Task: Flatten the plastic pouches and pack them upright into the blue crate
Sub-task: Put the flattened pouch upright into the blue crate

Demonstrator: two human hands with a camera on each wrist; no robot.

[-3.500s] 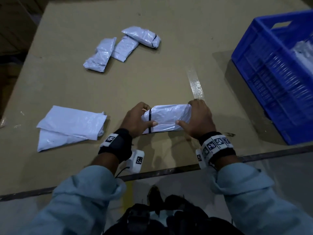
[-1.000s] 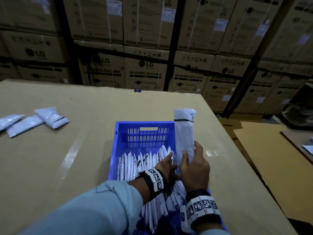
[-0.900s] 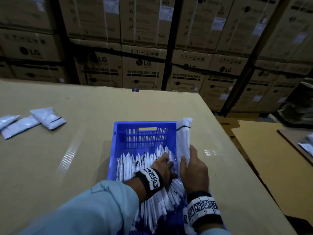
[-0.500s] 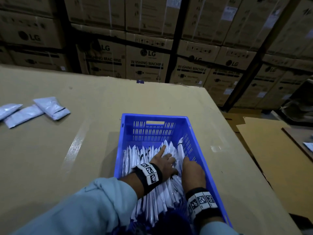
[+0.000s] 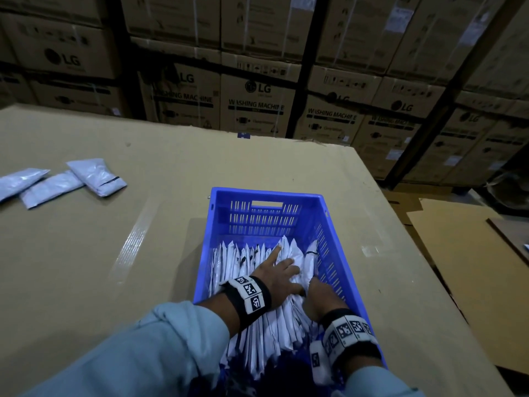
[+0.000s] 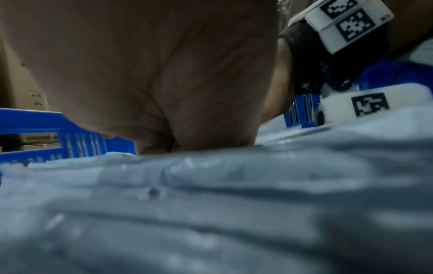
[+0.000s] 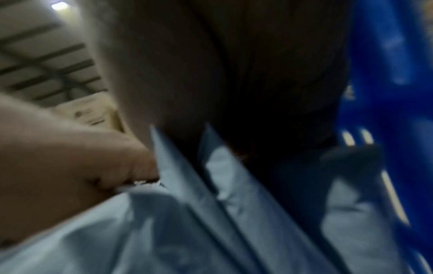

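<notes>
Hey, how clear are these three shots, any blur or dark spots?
Head view: dim but fairly sharp, edges bowed by the wide lens; blue crate readable. Left wrist view: left hand close, pouches soft and out of focus. Right wrist view: motion-blurred, right hand mostly dark shadow.

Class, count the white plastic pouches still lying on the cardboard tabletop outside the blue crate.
3: white plastic pouches lie together at the table's far left: one, one, one. Others may lie out of view.

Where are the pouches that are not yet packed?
In the head view, three loose pouches lie flat on the table at far left, well away from the blue crate, overlapping side by side.
</notes>
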